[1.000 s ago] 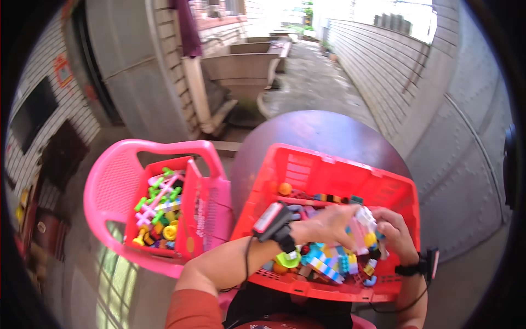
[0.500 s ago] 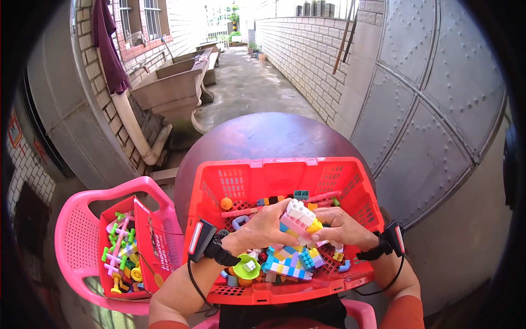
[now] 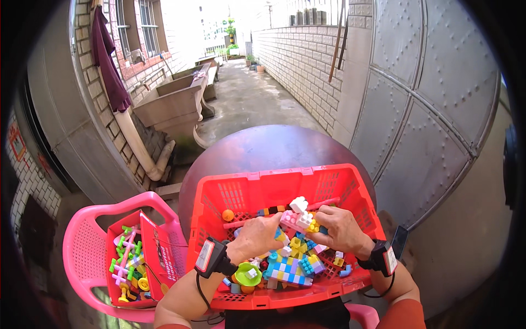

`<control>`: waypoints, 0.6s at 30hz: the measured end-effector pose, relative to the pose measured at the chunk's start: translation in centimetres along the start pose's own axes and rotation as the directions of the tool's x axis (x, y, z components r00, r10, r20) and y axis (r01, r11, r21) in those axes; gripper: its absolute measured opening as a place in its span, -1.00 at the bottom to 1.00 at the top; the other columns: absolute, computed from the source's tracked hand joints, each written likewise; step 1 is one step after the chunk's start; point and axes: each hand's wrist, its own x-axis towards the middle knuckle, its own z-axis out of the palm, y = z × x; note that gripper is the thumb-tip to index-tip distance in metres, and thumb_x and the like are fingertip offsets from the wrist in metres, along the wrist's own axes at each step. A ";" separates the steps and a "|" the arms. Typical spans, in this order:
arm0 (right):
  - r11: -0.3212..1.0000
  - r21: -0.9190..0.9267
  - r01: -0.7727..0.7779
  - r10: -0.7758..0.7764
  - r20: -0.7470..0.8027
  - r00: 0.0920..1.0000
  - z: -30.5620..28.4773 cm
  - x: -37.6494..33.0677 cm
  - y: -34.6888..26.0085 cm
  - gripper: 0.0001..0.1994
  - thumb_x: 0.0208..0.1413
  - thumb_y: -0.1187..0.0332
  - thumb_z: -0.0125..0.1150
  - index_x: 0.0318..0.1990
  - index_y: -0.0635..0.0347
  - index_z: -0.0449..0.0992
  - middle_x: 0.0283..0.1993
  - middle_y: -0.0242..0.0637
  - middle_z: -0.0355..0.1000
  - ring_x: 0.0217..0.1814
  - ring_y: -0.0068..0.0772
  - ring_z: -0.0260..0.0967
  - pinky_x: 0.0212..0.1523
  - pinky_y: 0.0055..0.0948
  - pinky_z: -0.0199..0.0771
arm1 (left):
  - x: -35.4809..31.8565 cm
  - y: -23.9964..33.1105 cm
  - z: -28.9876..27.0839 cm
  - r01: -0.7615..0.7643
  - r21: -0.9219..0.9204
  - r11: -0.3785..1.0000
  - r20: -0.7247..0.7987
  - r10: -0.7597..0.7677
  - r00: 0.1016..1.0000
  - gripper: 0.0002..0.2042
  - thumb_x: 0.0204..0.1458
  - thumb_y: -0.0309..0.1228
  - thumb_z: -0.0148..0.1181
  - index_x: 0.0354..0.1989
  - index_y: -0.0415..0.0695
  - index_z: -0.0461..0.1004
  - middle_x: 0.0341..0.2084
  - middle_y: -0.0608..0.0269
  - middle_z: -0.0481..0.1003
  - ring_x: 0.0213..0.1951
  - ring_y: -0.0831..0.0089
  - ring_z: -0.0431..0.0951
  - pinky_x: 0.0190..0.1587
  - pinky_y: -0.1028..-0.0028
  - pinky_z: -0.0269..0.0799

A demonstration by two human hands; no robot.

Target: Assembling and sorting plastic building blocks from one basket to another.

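Note:
Over the red plastic basket (image 3: 246, 183), my two hands hold a small cluster of toy building blocks between them. My left hand (image 3: 256, 238) is closed at the side of a pink block (image 3: 289, 220). From the other side, my right hand (image 3: 341, 233) grips a yellow block (image 3: 313, 226). White blocks (image 3: 299, 204) sit at the top of the cluster, the upper one tilted. My fingers partly cover where the blocks join. Below lies a larger assembly of blue, white and yellow blocks (image 3: 289, 270), beside a lime-green dish-shaped piece (image 3: 248, 275) with a white block on it.
Loose blocks and an orange ball (image 3: 228, 215) lie in the basket, which stands on a round dark table (image 3: 268, 145). At the left, a pink plastic chair (image 3: 82, 241) bears a red box (image 3: 159, 247) of toy pieces. A grey metal door (image 3: 422, 109) stands at the right.
My hands have spread slightly apart and turned. The block cluster has changed from a compact upright stack to a looser, tilted one, with the top white block now leaning. The view has shifted a little.

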 end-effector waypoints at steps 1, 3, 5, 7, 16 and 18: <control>0.998 0.000 -0.067 0.067 0.006 0.998 0.1 -0.1 0.2 -0.67 -0.03 0.12 0.28 -0.45 0.25 0.44 -0.44 -0.19 0.37 -0.37 -0.16 0.40 -0.42 -0.24 0.39 | 0.2 0.1 0.2 0.025 -0.065 0.998 0.018 -0.024 1.000 -0.41 -0.23 -0.22 0.42 -0.02 -0.19 0.34 -0.40 -0.04 0.55 -0.28 0.03 0.60 -0.19 0.26 0.50; 0.988 0.076 -0.137 0.136 0.010 0.991 0.2 -0.1 0.5 -0.66 -0.01 0.13 0.28 -0.42 0.29 0.47 -0.42 -0.17 0.39 -0.38 -0.21 0.41 -0.39 -0.26 0.38 | 0.1 -0.9 0.5 0.001 -0.091 0.996 0.022 0.001 1.000 -0.44 -0.21 -0.21 0.39 -0.02 -0.18 0.35 -0.38 -0.05 0.55 -0.28 0.01 0.59 -0.19 0.20 0.49; 0.929 0.310 -0.203 0.194 0.060 0.979 1.4 -0.4 1.1 -0.65 0.00 0.13 0.27 -0.40 0.31 0.48 -0.43 -0.17 0.40 -0.40 -0.24 0.40 -0.38 -0.28 0.37 | 0.0 -1.6 0.9 0.025 -0.161 0.987 0.058 -0.015 0.998 -0.46 -0.16 -0.11 0.37 -0.03 -0.13 0.40 -0.31 -0.02 0.56 -0.22 0.05 0.59 -0.14 0.20 0.47; 0.907 0.382 -0.178 0.121 0.170 0.978 1.5 -0.2 1.7 -0.64 0.03 0.12 0.26 -0.34 0.34 0.53 -0.45 -0.16 0.44 -0.43 -0.36 0.38 -0.35 -0.33 0.34 | 0.0 -1.9 1.5 -0.046 -0.310 0.950 0.031 0.059 0.998 -0.44 -0.13 -0.05 0.36 -0.01 -0.13 0.40 -0.30 0.02 0.57 -0.20 0.11 0.59 -0.13 0.23 0.46; 0.768 0.445 -0.460 0.249 0.453 0.856 0.8 0.0 -1.0 -0.60 0.04 0.13 0.26 -0.11 0.29 0.52 -0.27 -0.24 0.56 -0.20 -0.52 0.51 -0.16 -0.55 0.42 | -0.3 -1.1 1.4 0.079 -0.816 0.572 0.152 0.081 0.985 -0.66 0.03 -0.32 0.32 -0.05 -0.17 0.48 -0.24 0.34 0.56 -0.18 0.63 0.49 -0.06 0.53 0.37; 0.560 0.622 -0.547 0.243 0.508 0.827 0.9 -0.2 -1.5 -0.59 0.07 0.13 0.23 -0.05 0.28 0.51 -0.24 -0.26 0.55 -0.18 -0.53 0.47 -0.13 -0.54 0.40 | -0.4 -1.1 0.8 0.086 -0.782 0.618 0.176 0.086 0.981 -0.67 0.00 -0.34 0.33 -0.07 -0.18 0.51 -0.28 0.33 0.58 -0.21 0.64 0.50 -0.09 0.54 0.38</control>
